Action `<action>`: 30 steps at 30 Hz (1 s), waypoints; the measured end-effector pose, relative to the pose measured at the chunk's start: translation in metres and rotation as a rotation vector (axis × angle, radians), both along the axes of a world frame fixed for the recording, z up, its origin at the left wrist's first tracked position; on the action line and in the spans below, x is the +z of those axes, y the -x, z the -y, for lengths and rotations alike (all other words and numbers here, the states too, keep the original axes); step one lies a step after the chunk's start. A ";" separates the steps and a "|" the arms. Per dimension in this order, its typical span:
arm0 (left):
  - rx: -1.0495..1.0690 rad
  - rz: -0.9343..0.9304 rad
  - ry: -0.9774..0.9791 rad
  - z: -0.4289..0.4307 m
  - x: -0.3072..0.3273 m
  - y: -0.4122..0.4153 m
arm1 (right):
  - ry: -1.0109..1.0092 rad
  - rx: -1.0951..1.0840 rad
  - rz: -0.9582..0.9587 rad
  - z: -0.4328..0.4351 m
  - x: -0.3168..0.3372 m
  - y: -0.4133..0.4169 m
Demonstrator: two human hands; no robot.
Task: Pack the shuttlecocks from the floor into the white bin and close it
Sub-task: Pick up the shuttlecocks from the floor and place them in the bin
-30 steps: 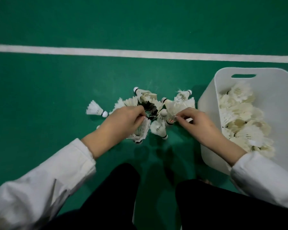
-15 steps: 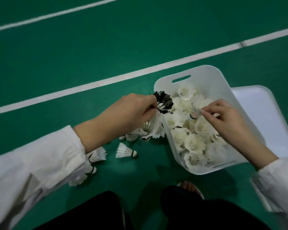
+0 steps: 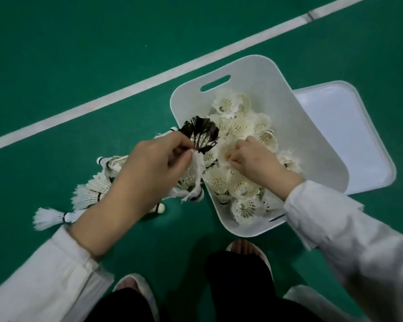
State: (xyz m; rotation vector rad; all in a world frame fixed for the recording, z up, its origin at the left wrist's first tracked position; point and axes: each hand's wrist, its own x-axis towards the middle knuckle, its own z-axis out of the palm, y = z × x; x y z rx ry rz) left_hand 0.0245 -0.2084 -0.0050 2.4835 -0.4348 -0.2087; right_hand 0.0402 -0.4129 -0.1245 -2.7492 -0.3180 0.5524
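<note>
At the left rim of the white bin (image 3: pixel 307 135), our left hand (image 3: pixel 149 168) pinches a black shuttlecock (image 3: pixel 201 133), its feathers pointing over the opening; our right hand (image 3: pixel 256 161) curls inside, grasp unclear.

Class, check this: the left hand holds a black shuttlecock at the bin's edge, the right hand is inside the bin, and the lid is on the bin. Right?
No: the head view shows the lid lying on the floor beside the white bin, which is open. The rest holds.
</note>
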 end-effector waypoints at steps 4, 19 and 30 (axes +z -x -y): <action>0.018 0.014 0.034 0.007 -0.003 0.000 | 0.045 -0.023 -0.027 0.005 0.007 0.001; -0.072 -0.061 0.106 0.044 -0.020 0.017 | -0.383 0.099 0.244 0.037 0.072 0.042; -0.019 -0.110 0.130 0.048 -0.028 0.031 | -0.207 0.015 -0.108 0.023 0.058 0.062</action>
